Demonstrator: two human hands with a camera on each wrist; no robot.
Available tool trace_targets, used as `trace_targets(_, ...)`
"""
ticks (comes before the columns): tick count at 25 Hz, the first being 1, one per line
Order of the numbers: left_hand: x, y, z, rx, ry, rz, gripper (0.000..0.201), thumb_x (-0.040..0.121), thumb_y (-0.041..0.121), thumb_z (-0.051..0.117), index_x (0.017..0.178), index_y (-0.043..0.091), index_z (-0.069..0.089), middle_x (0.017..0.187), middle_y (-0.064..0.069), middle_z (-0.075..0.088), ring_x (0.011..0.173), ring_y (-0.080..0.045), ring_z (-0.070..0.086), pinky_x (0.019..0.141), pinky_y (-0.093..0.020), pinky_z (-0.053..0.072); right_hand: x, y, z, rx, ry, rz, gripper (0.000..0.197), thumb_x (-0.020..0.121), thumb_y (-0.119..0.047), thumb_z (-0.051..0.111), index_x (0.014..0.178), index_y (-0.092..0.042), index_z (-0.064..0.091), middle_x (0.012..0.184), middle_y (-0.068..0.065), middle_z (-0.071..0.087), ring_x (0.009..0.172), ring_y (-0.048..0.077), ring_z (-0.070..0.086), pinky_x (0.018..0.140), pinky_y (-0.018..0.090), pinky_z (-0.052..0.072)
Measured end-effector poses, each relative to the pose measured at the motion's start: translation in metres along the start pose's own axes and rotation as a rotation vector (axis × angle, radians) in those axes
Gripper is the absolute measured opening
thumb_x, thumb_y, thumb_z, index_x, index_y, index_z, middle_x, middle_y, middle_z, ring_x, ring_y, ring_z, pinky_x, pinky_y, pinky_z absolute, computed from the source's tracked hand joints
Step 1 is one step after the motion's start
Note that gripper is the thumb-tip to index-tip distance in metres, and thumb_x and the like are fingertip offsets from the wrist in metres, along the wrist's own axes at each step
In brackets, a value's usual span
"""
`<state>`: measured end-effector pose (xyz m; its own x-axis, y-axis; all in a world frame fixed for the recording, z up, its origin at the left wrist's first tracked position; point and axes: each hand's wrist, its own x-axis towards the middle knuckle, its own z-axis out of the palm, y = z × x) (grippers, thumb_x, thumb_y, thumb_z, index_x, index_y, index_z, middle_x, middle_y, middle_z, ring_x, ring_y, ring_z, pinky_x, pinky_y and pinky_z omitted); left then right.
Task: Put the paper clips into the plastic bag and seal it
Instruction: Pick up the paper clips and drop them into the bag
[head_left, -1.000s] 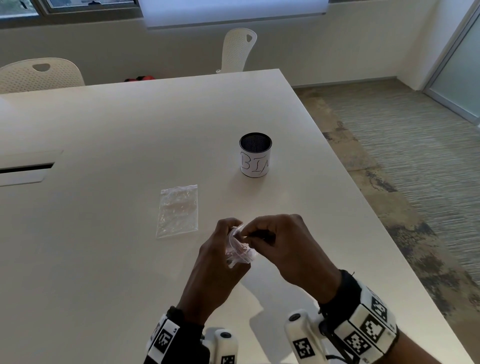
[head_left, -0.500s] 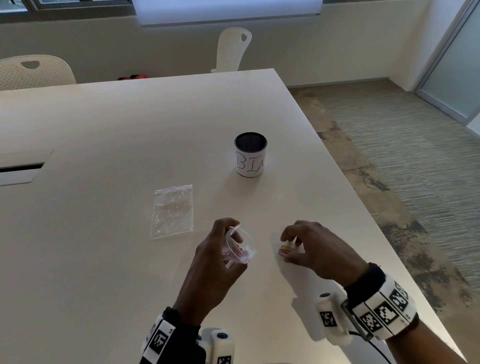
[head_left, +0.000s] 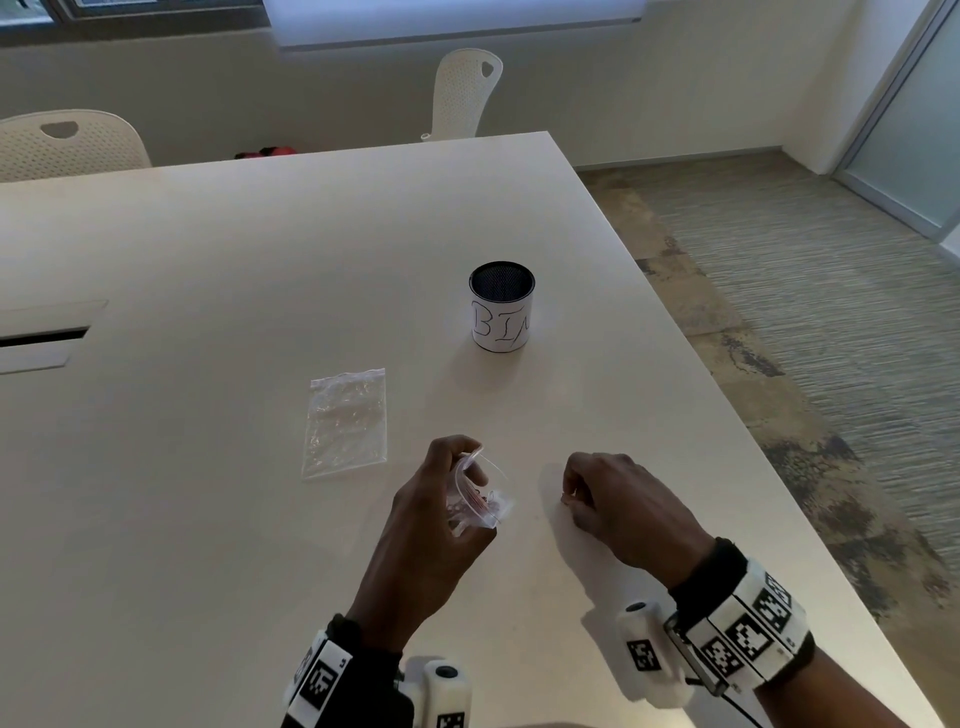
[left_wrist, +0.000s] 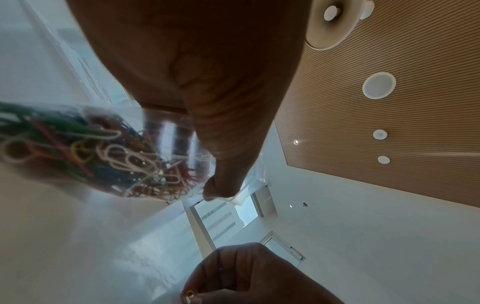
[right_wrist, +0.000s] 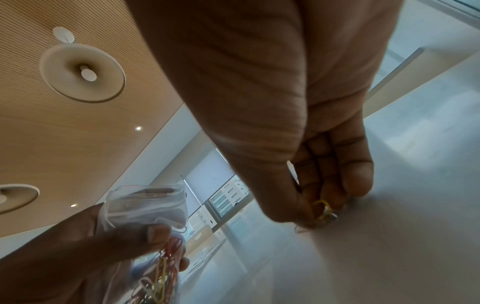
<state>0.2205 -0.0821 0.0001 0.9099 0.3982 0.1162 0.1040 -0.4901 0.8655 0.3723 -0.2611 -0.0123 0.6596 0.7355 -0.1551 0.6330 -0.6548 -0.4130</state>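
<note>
My left hand (head_left: 447, 499) grips a small clear plastic bag (head_left: 480, 499) just above the white table (head_left: 208, 312), mouth open and turned up. Coloured paper clips (left_wrist: 122, 162) fill its lower part, also seen as paper clips (right_wrist: 166, 273) in the right wrist view under the left thumb (right_wrist: 145, 236). My right hand (head_left: 582, 493) is down on the table to the right of the bag. Its thumb and fingertips (right_wrist: 335, 203) pinch a yellow paper clip (right_wrist: 322, 207) at the tabletop; the same yellow clip (left_wrist: 190, 293) shows in the left wrist view.
A second clear zip bag (head_left: 345, 421) lies flat on the table left of my hands. A black mesh cup (head_left: 502, 306) with a white label stands farther back. The table's right edge (head_left: 727, 415) drops to carpet. White chairs (head_left: 467, 91) stand at the far side.
My right hand has left the bag's mouth, moved right and down to the table, and closed its fingertips on a yellow clip. The left hand holds the bag in place.
</note>
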Motion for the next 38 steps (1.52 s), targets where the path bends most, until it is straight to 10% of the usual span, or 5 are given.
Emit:
trace_targets(12, 0.000, -0.001, 0.001, 0.012, -0.008, -0.009, 0.055, 0.083, 0.011, 0.080, 0.124, 0.031, 0.049, 0.102, 0.011, 0.066, 0.092, -0.010, 0.068, 0.069, -0.010, 0.052, -0.015, -0.027, -0.035, 0.915, 0.145, 0.026, 0.009, 0.087, -0.004, 0.079, 0.093, -0.010, 0.080, 0.078, 0.007, 0.079, 0.067, 0.014, 0.072, 0.070, 0.023, 0.059)
trace_targets(16, 0.000, 0.000, 0.001, 0.038, -0.009, -0.005, 0.056, 0.083, 0.012, 0.081, 0.125, 0.029, 0.049, 0.103, 0.012, 0.066, 0.094, -0.004, 0.068, 0.069, -0.008, 0.052, -0.011, -0.056, -0.032, 0.700, 0.211, -0.112, 0.006, 0.084, -0.013, 0.083, 0.084, -0.017, 0.079, 0.069, -0.004, 0.075, 0.059, 0.006, 0.067, 0.064, 0.020, 0.058)
trace_targets(22, -0.001, 0.001, -0.001, 0.047, -0.001, -0.020, 0.056, 0.083, 0.008, 0.079, 0.122, 0.033, 0.048, 0.101, 0.014, 0.067, 0.094, 0.001, 0.066, 0.068, -0.009, 0.052, -0.002, -0.075, -0.022, 0.537, 0.170, -0.301, 0.022, 0.092, -0.006, 0.072, 0.107, -0.019, 0.081, 0.100, -0.006, 0.080, 0.088, 0.001, 0.074, 0.080, 0.015, 0.058)
trace_targets(28, -0.002, -0.001, -0.001, 0.020, 0.022, -0.010, 0.056, 0.081, 0.008, 0.080, 0.122, 0.032, 0.050, 0.101, 0.012, 0.066, 0.092, -0.008, 0.068, 0.069, -0.011, 0.053, 0.000, -0.036, -0.038, 0.462, 0.308, -0.127, 0.011, 0.086, -0.010, 0.081, 0.092, -0.018, 0.082, 0.082, -0.009, 0.079, 0.076, 0.001, 0.073, 0.076, 0.020, 0.059)
trace_targets(38, -0.001, -0.001, 0.001, 0.011, 0.009, -0.018, 0.057, 0.081, 0.006, 0.079, 0.123, 0.031, 0.050, 0.101, 0.011, 0.065, 0.092, -0.008, 0.068, 0.069, -0.010, 0.052, -0.004, -0.010, -0.006, -0.013, 0.090, 0.091, 0.011, 0.090, -0.031, 0.072, 0.096, -0.025, 0.066, 0.094, -0.003, 0.070, 0.091, 0.021, 0.064, 0.072, 0.030, 0.048)
